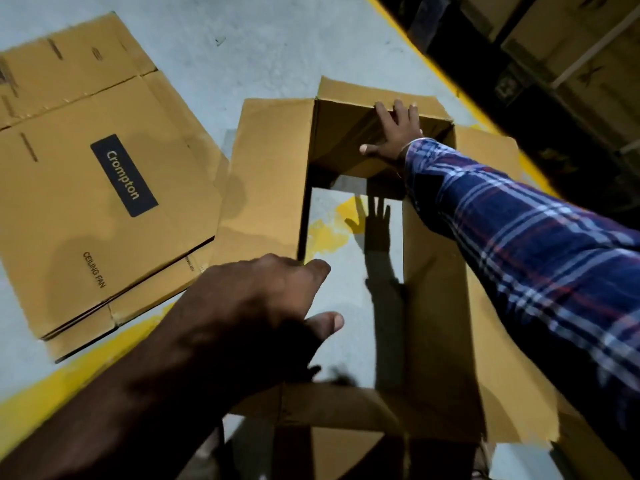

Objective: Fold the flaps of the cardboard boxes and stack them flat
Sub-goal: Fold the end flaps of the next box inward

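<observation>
Head view shows the open-ended brown cardboard box (346, 237) upright on grey floor beside the flattened brown stack (104, 188) — right hand (394, 133) spread flat on its far wall, apparently collapsing it, left hand (263, 306) hovering loose, holding nothing.

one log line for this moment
right hand flat on far wall of open box | left hand above near side, holding nothing | flattened boxes lying left

Left hand (266, 306) motion-blurred, flattened boxes (86, 188) cropped left
</observation>
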`<state>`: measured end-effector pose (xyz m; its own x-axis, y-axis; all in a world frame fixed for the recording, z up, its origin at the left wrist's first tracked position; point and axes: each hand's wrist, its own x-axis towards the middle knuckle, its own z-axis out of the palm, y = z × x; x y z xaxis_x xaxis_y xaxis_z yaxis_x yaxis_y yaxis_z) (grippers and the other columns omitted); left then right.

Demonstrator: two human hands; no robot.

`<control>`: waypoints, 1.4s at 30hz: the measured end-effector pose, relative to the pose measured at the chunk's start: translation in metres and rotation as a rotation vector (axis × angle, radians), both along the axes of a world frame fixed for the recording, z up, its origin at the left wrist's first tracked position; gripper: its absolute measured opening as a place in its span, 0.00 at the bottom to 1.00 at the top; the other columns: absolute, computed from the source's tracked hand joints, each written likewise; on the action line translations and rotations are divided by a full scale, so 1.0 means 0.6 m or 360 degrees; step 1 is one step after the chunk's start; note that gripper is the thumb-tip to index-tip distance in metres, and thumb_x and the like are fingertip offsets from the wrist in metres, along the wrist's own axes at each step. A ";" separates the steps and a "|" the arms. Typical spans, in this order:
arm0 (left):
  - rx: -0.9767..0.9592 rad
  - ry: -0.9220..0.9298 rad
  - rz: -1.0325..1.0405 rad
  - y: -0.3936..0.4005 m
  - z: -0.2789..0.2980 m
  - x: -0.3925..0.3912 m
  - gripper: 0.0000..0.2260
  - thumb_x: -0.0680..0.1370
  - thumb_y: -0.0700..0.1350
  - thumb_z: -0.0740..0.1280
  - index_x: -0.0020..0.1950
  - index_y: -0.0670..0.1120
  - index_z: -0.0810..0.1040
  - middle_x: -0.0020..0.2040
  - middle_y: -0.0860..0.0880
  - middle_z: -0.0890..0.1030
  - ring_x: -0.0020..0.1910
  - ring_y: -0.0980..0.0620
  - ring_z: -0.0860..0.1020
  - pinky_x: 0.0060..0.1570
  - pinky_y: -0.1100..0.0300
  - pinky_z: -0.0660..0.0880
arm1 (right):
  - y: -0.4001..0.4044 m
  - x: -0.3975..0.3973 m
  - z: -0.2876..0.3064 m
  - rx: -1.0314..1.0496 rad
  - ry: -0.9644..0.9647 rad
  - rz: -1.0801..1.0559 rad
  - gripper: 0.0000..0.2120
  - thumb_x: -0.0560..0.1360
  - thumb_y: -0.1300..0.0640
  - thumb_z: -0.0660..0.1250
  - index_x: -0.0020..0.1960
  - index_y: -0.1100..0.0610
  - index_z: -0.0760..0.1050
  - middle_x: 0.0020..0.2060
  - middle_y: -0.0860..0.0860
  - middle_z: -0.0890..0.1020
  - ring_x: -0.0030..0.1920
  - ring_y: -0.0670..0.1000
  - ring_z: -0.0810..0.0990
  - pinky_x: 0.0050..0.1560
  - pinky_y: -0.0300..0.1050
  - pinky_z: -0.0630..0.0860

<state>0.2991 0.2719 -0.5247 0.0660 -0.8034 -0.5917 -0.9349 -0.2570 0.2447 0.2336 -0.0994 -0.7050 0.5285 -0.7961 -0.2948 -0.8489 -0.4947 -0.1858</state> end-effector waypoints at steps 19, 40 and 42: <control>-0.0262 0.0037 0.0169 0.049 0.079 0.002 0.30 0.79 0.70 0.60 0.78 0.59 0.65 0.71 0.51 0.77 0.67 0.45 0.76 0.61 0.41 0.75 | 0.687 -0.206 0.093 0.1196 0.0340 0.0257 0.43 0.63 0.23 0.69 0.69 0.49 0.75 0.64 0.50 0.79 0.61 0.55 0.79 0.60 0.49 0.74; -0.0188 0.1114 0.0798 0.145 0.164 0.007 0.26 0.82 0.59 0.64 0.46 0.36 0.84 0.38 0.39 0.85 0.33 0.48 0.82 0.34 0.61 0.76 | 0.541 -0.253 0.336 0.0156 -0.0405 -0.0158 0.09 0.79 0.52 0.66 0.54 0.56 0.80 0.51 0.57 0.83 0.52 0.59 0.81 0.50 0.49 0.76; 0.0082 0.1093 0.0685 0.145 0.152 -0.026 0.30 0.78 0.65 0.64 0.49 0.37 0.85 0.42 0.40 0.86 0.37 0.48 0.84 0.37 0.61 0.78 | 0.513 -0.278 0.370 0.0241 -0.0581 -0.0264 0.06 0.78 0.54 0.69 0.51 0.55 0.81 0.47 0.53 0.85 0.49 0.56 0.82 0.51 0.49 0.76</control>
<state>0.2837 0.3588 -0.4336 -0.0284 -0.7611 -0.6480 -0.3974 -0.5863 0.7060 0.0666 0.2086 -0.4830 0.4883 -0.8412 -0.2322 -0.7796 -0.3010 -0.5492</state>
